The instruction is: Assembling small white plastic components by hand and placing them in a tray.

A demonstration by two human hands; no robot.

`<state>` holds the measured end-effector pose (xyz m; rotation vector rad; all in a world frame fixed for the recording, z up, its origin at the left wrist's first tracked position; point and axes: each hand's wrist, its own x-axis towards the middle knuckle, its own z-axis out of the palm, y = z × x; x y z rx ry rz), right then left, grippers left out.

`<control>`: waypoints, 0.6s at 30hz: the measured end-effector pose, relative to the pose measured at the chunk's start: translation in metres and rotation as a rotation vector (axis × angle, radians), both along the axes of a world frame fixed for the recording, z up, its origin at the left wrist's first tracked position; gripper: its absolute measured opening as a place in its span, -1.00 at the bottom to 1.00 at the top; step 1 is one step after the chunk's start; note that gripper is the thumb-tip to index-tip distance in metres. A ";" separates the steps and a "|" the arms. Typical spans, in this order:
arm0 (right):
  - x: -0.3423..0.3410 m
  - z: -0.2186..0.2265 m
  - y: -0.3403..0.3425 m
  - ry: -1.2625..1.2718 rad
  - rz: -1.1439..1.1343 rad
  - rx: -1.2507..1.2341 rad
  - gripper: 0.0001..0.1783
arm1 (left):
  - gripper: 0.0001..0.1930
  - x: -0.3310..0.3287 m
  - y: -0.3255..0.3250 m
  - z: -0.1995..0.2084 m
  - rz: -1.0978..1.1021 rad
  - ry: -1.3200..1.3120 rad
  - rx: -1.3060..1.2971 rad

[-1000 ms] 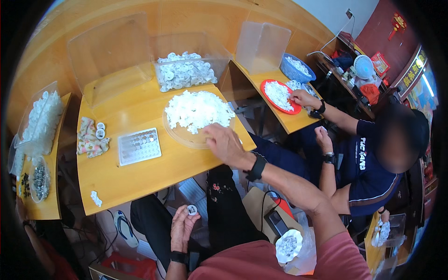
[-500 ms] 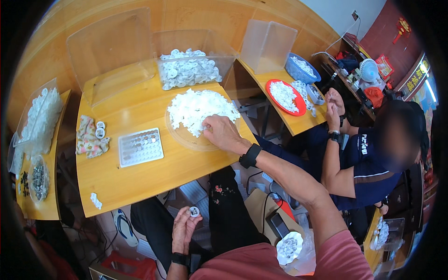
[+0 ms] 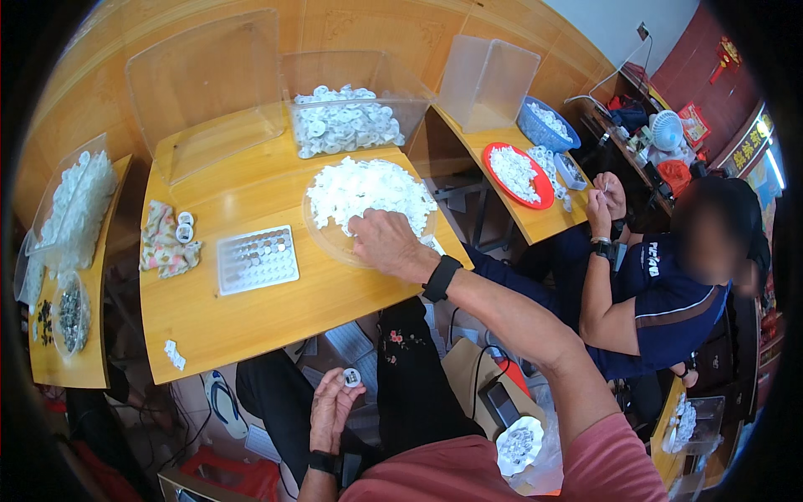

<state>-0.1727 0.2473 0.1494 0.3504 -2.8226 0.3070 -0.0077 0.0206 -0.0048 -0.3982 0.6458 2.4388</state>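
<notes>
Over my lap, my left hand (image 3: pixel 333 410) pinches a small round white plastic piece (image 3: pixel 352 378) with dark marks in its middle. My right hand (image 3: pixel 391 244) reaches over the near edge of a shallow clear round tray (image 3: pixel 322 238). Heaped in that tray are small white plastic parts (image 3: pixel 368 191). The fingers of my right hand are drawn together and point left; whatever is between them cannot be made out. To its left on the table lies a white grid tray (image 3: pixel 258 261), with grey discs in some of its pockets.
A floral cloth (image 3: pixel 167 238) with two round pieces lies at the table's left. Behind stands a clear bin (image 3: pixel 347 121) of white parts. On the right, a co-worker (image 3: pixel 661 293) handles something small beside a red plate (image 3: pixel 548 194) and blue basket (image 3: pixel 544 125). Another parts table (image 3: pixel 99 335) stands left.
My right hand has shifted slightly left over the near part of the heap. My left hand keeps its pinch on the round piece. The whole view has moved slightly.
</notes>
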 end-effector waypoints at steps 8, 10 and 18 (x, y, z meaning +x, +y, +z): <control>0.024 0.027 0.004 -0.140 -0.111 -0.650 -0.80 | -0.82 0.005 -0.005 -0.013 -0.008 0.016 -0.007; 0.047 0.023 -0.004 -0.267 -0.064 -0.858 -0.81 | -0.82 0.007 -0.006 -0.010 0.004 0.023 -0.003; 0.141 -0.035 -0.048 -0.620 0.063 -1.225 -0.82 | -0.80 0.008 -0.007 0.001 0.014 0.083 0.028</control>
